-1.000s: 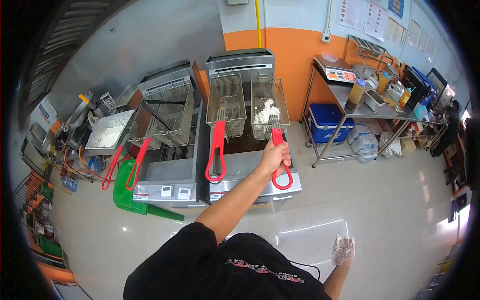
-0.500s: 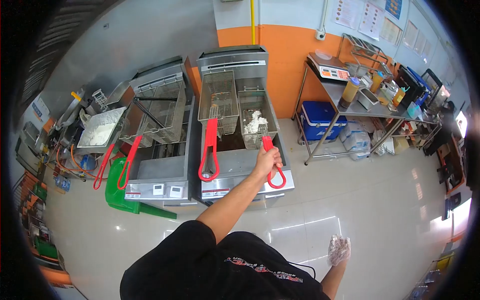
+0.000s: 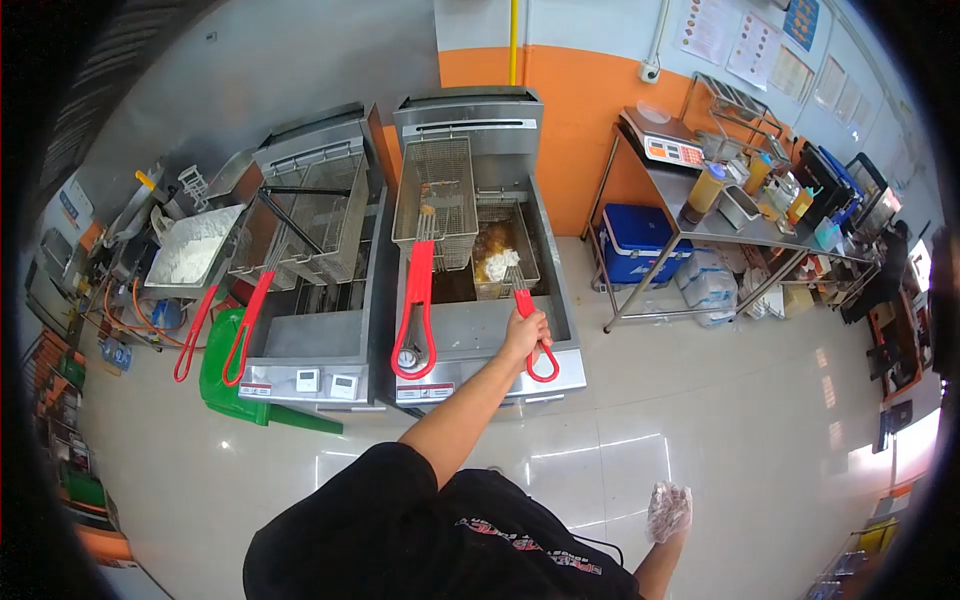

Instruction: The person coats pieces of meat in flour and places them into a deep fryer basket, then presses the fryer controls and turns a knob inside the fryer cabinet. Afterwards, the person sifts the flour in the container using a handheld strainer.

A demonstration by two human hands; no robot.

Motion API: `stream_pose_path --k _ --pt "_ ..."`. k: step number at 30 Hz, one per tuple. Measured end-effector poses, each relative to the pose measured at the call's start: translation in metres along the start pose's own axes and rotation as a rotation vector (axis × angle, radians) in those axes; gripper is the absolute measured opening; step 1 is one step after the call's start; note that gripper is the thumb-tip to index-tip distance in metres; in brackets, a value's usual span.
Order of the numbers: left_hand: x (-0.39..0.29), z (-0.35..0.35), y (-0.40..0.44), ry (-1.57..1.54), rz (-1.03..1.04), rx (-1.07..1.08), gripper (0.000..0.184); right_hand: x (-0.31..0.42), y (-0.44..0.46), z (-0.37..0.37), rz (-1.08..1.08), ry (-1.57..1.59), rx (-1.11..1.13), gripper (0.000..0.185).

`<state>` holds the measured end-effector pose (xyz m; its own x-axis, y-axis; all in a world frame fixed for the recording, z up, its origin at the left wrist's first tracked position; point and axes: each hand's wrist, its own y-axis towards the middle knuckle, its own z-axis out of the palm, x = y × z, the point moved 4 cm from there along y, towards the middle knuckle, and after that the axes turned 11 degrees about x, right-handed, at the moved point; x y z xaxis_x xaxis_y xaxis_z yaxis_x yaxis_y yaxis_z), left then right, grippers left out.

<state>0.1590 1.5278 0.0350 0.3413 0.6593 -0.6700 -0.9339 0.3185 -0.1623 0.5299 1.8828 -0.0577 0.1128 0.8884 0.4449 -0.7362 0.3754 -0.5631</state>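
Bare left hand (image 3: pixel 527 335), wrapped fully around a red looped handle (image 3: pixel 523 303), risked splashing brown, apparently frothing oil (image 3: pixel 494 240) if slackening let the silver wire-mesh basket (image 3: pixel 490 290) drop.

A glossy pale floor (image 3: pixel 730 410) reflects white light streaks (image 3: pixel 598 446); a silver metal table (image 3: pixel 669 191) stands near an orange-and-pale-blue wall (image 3: pixel 582 130).

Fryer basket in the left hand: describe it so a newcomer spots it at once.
By the orange wall, find the right-hand deep fryer of two. Its right fryer basket has a red handle, gripped by the left hand. Unlike the higher-set left basket beside it, this one sits low in brown liquid and holds a white clump.
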Motion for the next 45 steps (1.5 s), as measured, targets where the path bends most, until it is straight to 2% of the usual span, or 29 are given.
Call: stream_pose_path --k 5,7,8,9,11,12,13,15,16,18,20,21,22,23,24,25,26,31,33,40,45 --pt "0.022 -0.037 -0.003 0.092 -0.046 0.015 0.015 -0.006 0.011 0.005 -0.002 0.002 0.033 0.037" --pt "0.024 -0.037 -0.008 -0.011 -0.136 0.032 0.02 -0.009 0.018 0.002 0.026 -0.002 0.034 0.037" --pt "0.03 -0.045 0.0 0.05 -0.154 0.103 0.026 -0.01 0.02 0.001 0.049 0.001 0.036 0.036" --pt "0.023 -0.038 -0.005 0.042 -0.147 0.085 0.026 -0.013 0.019 0.007 0.064 -0.013 0.036 0.036" --pt "0.021 -0.029 -0.019 0.229 -0.347 0.059 0.031 -0.017 0.016 0.021 0.048 -0.038 0.032 0.035" --pt "0.021 -0.029 -0.028 0.367 -0.37 0.081 0.043 -0.019 0.014 0.03 0.064 -0.055 0.035 0.035" --pt "0.025 -0.031 -0.042 0.48 -0.36 -0.003 0.051 -0.021 0.01 0.04 0.062 0.0 0.056 0.034" --pt "0.019 -0.032 -0.092 0.665 -0.186 0.046 0.045 -0.023 0.014 0.045 0.083 0.041 0.075 0.033" --pt "0.009 -0.036 -0.119 0.658 -0.189 0.02 0.045 -0.022 0.021 0.04 0.086 -0.019 0.065 0.032" --pt "-0.024 -0.041 -0.174 1.022 0.128 0.101 0.028 -0.023 0.024 0.037 0.115 -0.094 0.05 0.031" --pt "-0.051 -0.084 -0.213 1.206 0.334 -0.133 0.017 -0.024 0.02 0.045 0.118 -0.113 0.097 0.033" --pt "-0.068 -0.109 -0.231 1.155 0.345 -0.257 0.015 -0.028 0.023 0.042 0.156 -0.131 0.096 0.033" --pt "-0.085 -0.139 -0.248 1.411 0.526 -0.415 0.013 -0.027 0.027 0.037 0.171 -0.157 0.149 0.035" --pt "-0.106 -0.155 -0.265 1.497 0.576 -0.543 0.016 -0.025 0.032 0.034 0.18 -0.177 0.207 0.037" --pt "-0.126 -0.165 -0.284 1.661 0.609 -0.671 0.026 -0.025 0.04 0.025 0.198 -0.184 0.146 0.041" --pt "-0.136 -0.188 -0.296 1.74 0.518 -0.799 0.033 -0.025 0.048 0.022 0.215 -0.189 0.148 0.041" --pt "-0.147 -0.201 -0.305 1.86 0.496 -0.838 0.037 -0.026 0.051 0.023 0.233 -0.185 0.138 0.042" --pt "-0.152 -0.238 -0.316 1.963 0.327 -0.87 0.043 -0.023 0.06 0.036 0.27 -0.192 0.124 0.046" --pt "-0.149 -0.236 -0.314 1.995 0.158 -0.928 0.043 -0.023 0.067 0.039 0.316 -0.264 0.295 0.046" --pt "-0.146 -0.229 -0.32 2.109 0.106 -0.859 0.045 -0.024 0.053 0.049 0.2 -0.275 0.206 0.041" --pt "-0.153 -0.227 -0.32 2.169 0.054 -0.802 0.047 -0.027 0.037 0.06 0.168 -0.124 0.202 0.04"
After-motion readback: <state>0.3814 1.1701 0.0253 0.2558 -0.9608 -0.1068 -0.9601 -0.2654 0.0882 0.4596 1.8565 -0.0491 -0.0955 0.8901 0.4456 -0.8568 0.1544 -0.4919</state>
